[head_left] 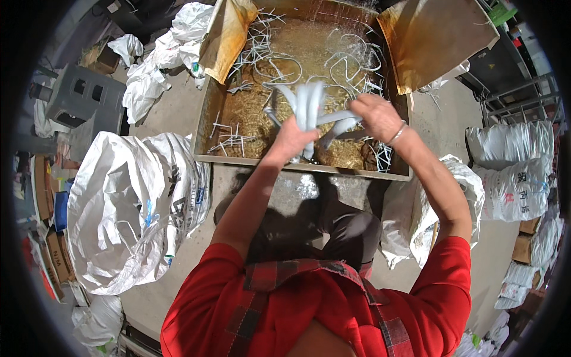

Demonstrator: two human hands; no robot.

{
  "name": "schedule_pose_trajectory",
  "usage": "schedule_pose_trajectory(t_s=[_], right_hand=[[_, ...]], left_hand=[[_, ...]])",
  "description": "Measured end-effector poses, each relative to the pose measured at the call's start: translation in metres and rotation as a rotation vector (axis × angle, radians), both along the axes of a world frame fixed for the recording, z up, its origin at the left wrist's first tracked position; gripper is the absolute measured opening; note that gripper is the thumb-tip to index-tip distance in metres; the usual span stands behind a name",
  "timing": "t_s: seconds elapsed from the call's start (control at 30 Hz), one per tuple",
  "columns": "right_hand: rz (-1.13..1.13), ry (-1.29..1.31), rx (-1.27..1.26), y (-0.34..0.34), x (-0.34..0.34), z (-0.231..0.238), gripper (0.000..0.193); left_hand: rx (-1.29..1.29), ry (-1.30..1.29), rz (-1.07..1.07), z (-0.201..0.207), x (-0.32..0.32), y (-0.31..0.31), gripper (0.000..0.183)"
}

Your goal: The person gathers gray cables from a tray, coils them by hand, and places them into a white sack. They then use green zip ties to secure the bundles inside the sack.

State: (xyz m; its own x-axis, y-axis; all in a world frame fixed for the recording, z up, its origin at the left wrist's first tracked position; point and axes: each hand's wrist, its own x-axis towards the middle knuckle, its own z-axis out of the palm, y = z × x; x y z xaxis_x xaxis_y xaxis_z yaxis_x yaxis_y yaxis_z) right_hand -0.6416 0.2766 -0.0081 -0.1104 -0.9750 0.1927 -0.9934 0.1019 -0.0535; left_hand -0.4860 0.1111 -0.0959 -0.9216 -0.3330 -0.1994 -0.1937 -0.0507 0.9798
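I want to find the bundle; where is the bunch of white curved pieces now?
In the head view, the bunch of white curved pieces is at upper centre, held between the left hand and right hand, above the rusty tray.

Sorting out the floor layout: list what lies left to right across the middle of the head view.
Open white sack → left hand → bundle of white curved pieces → right hand → stacked white sacks.

Open white sack point(128, 208), perhaps half-full
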Motion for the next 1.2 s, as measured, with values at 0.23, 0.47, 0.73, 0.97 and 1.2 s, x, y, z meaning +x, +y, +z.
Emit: schedule_pose_trajectory(t_s=[0.23, 0.47, 0.73, 0.97, 1.2], right_hand=[[0.017, -0.024, 0.018, -0.026, 0.007, -0.001, 0.031], [-0.138, -0.009, -0.133, -0.053, -0.002, -0.003, 0.075], [-1.029, -1.798, 0.219, 0.014, 0.05, -0.114, 0.067], [-1.37, -1.642, -0.037, -0.002, 0.056, -0.169, 0.028], [-0.893, -0.78, -0.491, 0.096, -0.05, -0.101, 0.015]], left_hand=[[0.316, 0.117, -0.271, -0.004, 0.004, 0.004, 0.044], [0.609, 0.091, -0.019, 0.007, 0.005, -0.003, 0.027], [1.035, 0.388, 0.245, 0.0, 0.012, -0.042, 0.029], [1.013, 0.474, 0.397, -0.009, 0.018, -0.066, 0.016], [0.704, 0.279, 0.436, 0.003, 0.024, -0.089, 0.023]])
